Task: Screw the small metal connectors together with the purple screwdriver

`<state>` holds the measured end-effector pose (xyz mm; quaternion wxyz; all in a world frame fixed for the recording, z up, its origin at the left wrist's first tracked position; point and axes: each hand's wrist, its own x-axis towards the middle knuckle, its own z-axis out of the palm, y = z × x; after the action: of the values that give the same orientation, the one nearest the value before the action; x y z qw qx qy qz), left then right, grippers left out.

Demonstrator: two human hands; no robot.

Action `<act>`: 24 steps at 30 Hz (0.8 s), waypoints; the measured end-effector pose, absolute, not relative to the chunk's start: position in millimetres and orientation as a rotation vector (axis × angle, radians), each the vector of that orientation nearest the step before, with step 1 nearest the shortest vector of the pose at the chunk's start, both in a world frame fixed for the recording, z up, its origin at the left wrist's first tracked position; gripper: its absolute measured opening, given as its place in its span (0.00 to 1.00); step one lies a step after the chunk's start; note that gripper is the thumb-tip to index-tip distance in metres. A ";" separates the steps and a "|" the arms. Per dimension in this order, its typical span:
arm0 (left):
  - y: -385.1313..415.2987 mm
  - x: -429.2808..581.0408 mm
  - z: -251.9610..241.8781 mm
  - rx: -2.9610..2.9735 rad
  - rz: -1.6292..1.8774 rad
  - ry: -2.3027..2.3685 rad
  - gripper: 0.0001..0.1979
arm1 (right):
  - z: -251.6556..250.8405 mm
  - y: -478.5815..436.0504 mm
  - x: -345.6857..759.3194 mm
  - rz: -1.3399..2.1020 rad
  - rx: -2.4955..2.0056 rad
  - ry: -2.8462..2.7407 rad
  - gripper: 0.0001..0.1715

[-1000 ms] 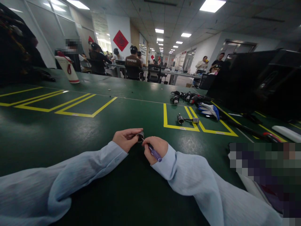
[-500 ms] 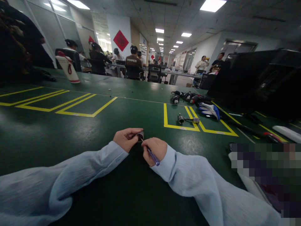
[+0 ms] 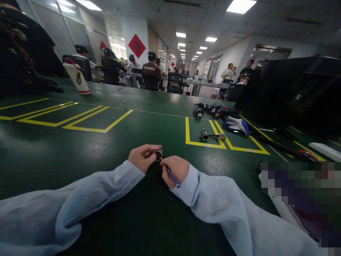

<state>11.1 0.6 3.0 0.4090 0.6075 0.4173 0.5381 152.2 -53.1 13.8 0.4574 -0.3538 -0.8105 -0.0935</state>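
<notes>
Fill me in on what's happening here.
A person in light-blue sleeves is working at a green table. The left grip holds a small, round, grey metal cup. The right grip holds a slim tool with a purple handle, its thin shaft at the cup's open end; whether the tip touches inside can't be told. Ahead to the right, more grey metal parts lie by yellow tape lines.

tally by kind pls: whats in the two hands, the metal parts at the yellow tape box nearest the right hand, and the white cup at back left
Metal parts: 3 (one in the left hand, one inside the yellow tape box, one across its edge)
Purple-handled tool: 1 (in the right hand)
White cup: 1
Total: 5
</notes>
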 end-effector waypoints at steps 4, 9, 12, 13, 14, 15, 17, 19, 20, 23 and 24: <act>-1.7 11.7 4.6 1.532 1.353 1.048 0.07 | 13.8 -55.6 154.3 -0.195 -0.904 -2.023 0.08; 13.8 8.3 5.9 1.573 1.375 1.106 0.08 | 19.0 -60.8 158.3 -0.110 -0.907 -2.117 0.07; 42.0 0.1 6.6 1.640 1.402 1.220 0.12 | 21.5 -61.6 159.2 -0.104 -0.893 -2.185 0.07; 53.3 -3.7 7.1 1.685 1.412 1.285 0.14 | 21.7 -61.2 159.1 -0.108 -0.896 -2.192 0.08; 64.8 -7.9 7.9 1.733 1.409 1.349 0.16 | 21.4 -60.6 158.8 -0.113 -0.902 -2.190 0.08; 76.1 -12.1 8.8 1.793 1.389 1.410 0.18 | 20.7 -59.9 158.3 -0.117 -0.915 -2.181 0.08; 96.5 -20.2 11.0 1.832 1.379 1.458 0.21 | 18.9 -58.6 156.7 -0.113 -0.932 -2.171 0.08; 113.2 -26.6 12.9 1.854 1.367 1.501 0.23 | 16.8 -57.6 154.6 -0.106 -0.933 -2.185 0.08; 120.0 -29.0 13.4 1.865 1.360 1.522 0.23 | 15.9 -56.8 153.7 -0.108 -0.937 -2.198 0.08; 134.4 -32.9 13.1 1.899 1.329 1.576 0.22 | 15.8 -48.2 156.0 -0.115 -1.022 -2.249 0.06; 137.3 -33.3 12.6 1.911 1.318 1.593 0.20 | 16.8 -42.1 159.9 -0.125 -1.080 -2.248 0.06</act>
<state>-33.3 137.3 12.6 0.1622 0.6697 0.5584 0.4619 159.9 -42.1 16.8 0.3165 -0.4103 -0.8540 -0.0476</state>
